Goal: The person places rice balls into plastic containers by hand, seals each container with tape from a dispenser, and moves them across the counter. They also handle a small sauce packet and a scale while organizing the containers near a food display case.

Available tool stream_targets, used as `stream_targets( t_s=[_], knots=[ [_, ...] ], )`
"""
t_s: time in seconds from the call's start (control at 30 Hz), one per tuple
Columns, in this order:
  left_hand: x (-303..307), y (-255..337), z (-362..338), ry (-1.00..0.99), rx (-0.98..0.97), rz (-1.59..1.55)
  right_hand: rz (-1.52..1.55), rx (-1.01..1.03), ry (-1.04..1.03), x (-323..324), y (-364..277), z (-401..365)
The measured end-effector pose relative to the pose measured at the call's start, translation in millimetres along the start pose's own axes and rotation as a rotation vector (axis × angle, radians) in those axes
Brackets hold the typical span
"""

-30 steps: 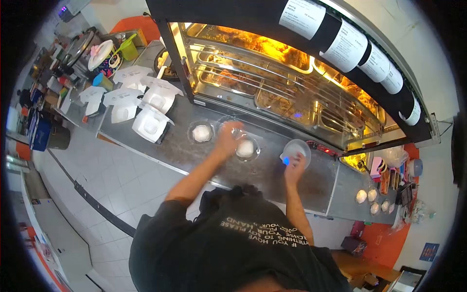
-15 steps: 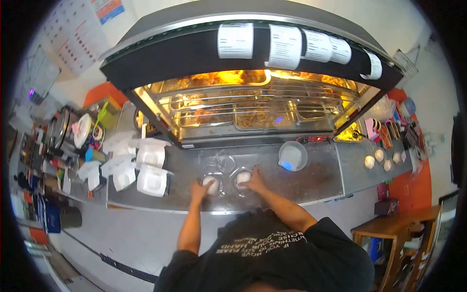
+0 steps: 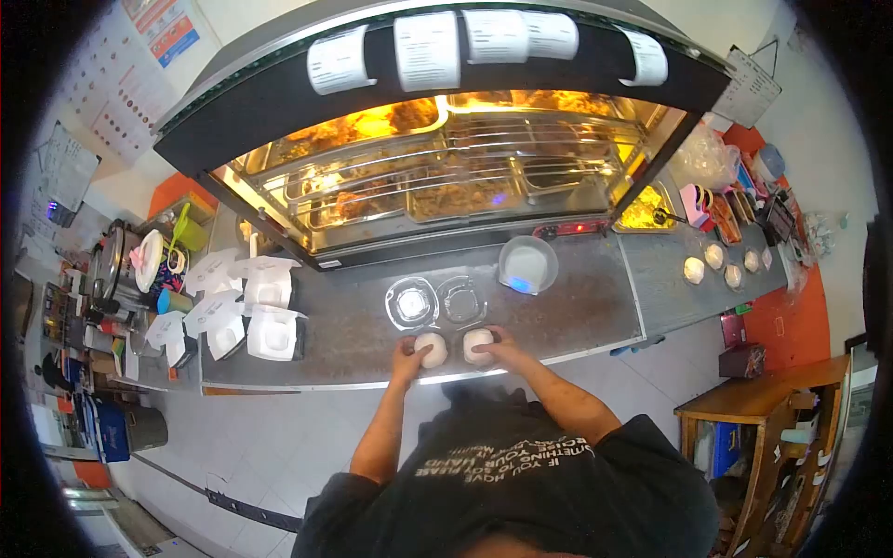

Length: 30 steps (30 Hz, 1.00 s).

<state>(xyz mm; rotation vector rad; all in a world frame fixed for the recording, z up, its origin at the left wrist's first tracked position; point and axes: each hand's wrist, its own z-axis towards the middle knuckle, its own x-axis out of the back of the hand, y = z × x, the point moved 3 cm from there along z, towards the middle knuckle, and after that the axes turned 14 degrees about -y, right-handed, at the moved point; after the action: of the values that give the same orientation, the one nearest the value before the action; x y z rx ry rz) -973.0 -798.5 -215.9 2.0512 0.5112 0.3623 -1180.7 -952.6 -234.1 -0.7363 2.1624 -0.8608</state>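
Two round white balls, which look like rice portions, are at the front of the counter. My left hand (image 3: 406, 359) is closed around the outer side of the left white ball (image 3: 432, 350). On the other ball, the right white ball (image 3: 477, 345), my right hand (image 3: 502, 350) has its fingers curled. Just beyond them lie a clear plastic container (image 3: 412, 302), apparently an opened clamshell, and a second clear piece (image 3: 462, 300) beside it. A round translucent tub (image 3: 527, 264) stands behind to the right.
A lit food warmer (image 3: 446, 223) with trays of food spans the back. Several open white takeout boxes (image 3: 275, 333) crowd the left side. On the right counter sit several more white balls (image 3: 694, 271) and a tray of yellow food (image 3: 645, 208). The counter's front edge (image 3: 577, 356) is close to me.
Both hands have drawn the white balls back towards me, away from the clear plastic pieces, which now lie beyond them. My view has shifted and turned slightly.
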Motion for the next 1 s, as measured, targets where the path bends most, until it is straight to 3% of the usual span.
stream_targets(
  t_s=[0.23, 0.27, 0.3, 0.37, 0.4, 0.57, 0.77, 0.83, 0.9, 0.97, 1.0],
  knots=[
    [-100, 6, -18, -0.18, -0.069, 0.003, 0.05, 0.027, -0.082, 56, -1, -87],
    [-120, 10, -30, -0.22, 0.107, -0.045, 0.044, 0.022, -0.09, 69, -1, -100],
    [-138, 1, -31, -0.211, 0.106, -0.051, 0.108, -0.008, -0.09, 85, -1, -112],
    [-176, -17, -22, -0.339, -0.038, -0.211, 0.173, -0.033, -0.089, 115, 0, -141],
    [-198, -6, -35, -0.445, 0.037, -0.337, 0.268, -0.001, -0.116, 129, -4, -160],
    [-300, 15, -62, -0.668, 0.045, -0.654, 0.513, 0.116, -0.149, 215, -12, -236],
    [-403, 68, -33, -0.779, 0.006, -0.34, 0.46, 0.362, 0.017, 316, -58, -284],
    [-431, 55, 23, -0.804, -0.097, -0.31, 0.468, 0.386, 0.023, 337, -81, -286],
    [-450, 64, 60, -0.745, -0.023, -0.031, 0.42, 0.444, 0.13, 364, -97, -279],
    [-462, 67, 100, -0.759, 0.027, -0.011, 0.401, 0.501, 0.147, 391, -104, -264],
    [-467, 63, 122, -0.735, 0.025, 0.091, 0.377, 0.421, 0.218, 400, -107, -260]
  ],
)
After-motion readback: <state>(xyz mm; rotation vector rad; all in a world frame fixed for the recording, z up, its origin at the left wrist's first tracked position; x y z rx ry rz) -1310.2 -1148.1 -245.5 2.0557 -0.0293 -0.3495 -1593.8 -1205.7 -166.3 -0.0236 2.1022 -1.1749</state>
